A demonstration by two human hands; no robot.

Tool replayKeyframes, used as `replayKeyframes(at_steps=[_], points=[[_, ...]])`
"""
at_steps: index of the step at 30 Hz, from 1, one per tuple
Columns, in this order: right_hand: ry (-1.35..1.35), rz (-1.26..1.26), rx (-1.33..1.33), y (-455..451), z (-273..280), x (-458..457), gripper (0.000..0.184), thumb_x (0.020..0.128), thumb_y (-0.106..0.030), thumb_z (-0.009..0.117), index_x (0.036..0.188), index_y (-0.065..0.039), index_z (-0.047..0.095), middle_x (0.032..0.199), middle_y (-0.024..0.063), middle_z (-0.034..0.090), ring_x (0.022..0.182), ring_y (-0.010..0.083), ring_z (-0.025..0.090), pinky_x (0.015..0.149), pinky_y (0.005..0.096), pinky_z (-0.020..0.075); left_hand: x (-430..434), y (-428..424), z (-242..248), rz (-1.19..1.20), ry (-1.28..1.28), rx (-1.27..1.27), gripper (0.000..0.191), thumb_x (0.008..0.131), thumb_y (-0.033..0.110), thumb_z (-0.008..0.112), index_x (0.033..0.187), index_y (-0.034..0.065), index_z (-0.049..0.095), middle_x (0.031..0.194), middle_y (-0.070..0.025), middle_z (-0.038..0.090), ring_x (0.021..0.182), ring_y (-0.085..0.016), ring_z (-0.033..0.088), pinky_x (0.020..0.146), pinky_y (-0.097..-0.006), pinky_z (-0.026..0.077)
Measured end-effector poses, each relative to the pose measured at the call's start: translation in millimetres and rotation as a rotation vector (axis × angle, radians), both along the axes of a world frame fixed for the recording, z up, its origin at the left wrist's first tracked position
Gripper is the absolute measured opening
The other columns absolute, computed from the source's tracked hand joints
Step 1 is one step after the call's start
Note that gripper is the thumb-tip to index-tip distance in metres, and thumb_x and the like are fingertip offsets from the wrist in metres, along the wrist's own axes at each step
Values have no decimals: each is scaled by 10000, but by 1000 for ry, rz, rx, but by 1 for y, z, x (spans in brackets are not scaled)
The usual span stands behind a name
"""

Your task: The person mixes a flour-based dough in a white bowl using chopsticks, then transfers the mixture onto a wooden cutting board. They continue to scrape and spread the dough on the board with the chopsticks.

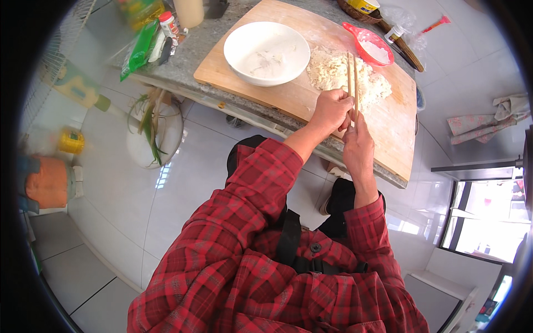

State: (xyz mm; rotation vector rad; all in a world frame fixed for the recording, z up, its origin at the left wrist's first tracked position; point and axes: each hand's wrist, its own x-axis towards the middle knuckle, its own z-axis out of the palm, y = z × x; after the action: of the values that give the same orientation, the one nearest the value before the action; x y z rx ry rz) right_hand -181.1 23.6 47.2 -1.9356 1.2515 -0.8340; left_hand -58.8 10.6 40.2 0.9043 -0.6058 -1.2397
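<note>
A pair of wooden chopsticks (349, 74) points away from me over a heap of shaggy, crumbly dough (329, 68). My right hand (359, 145) grips them near their lower ends. Close against it, my left hand (331, 109) has its fingers closed around the sticks a little higher up. Both hands are above the front part of a wooden board (391, 143), whose surface is dusted with flour. Left of the dough stands a large white bowl (266, 52) with floury residue inside. A red plastic scoop (374, 46) holding white flour rests behind the dough.
The board lies on a grey stone counter (208, 35). On its left are a green packet (140, 50) and a red-capped bottle (168, 24). A wooden rolling pin (410, 54) and a small white jar (394, 34) are behind the scoop. Green onions (150, 125) lie low at left.
</note>
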Motion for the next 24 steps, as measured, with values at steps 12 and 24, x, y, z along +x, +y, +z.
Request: replayKeyframes(at_steps=[12,24], points=[[399,0,-143,-99,24,9,479,937,-131,435,1405,-31,429,1092,245,651,1002,389,632,863,442,472,-7,-11,-27,143,-841,-34,168,831,111,639,903,-42,639,803,-207,658,770,-312,642,706,-374,500],[803,148,-167,-85,11,0,592,863,-59,512,1431,-15,352,944,272,657,910,415,641,747,488,490,-6,-23,-37,249,-897,1,120,808,92,611,848,-19,589,823,-213,614,785,-358,599,699,-405,469]])
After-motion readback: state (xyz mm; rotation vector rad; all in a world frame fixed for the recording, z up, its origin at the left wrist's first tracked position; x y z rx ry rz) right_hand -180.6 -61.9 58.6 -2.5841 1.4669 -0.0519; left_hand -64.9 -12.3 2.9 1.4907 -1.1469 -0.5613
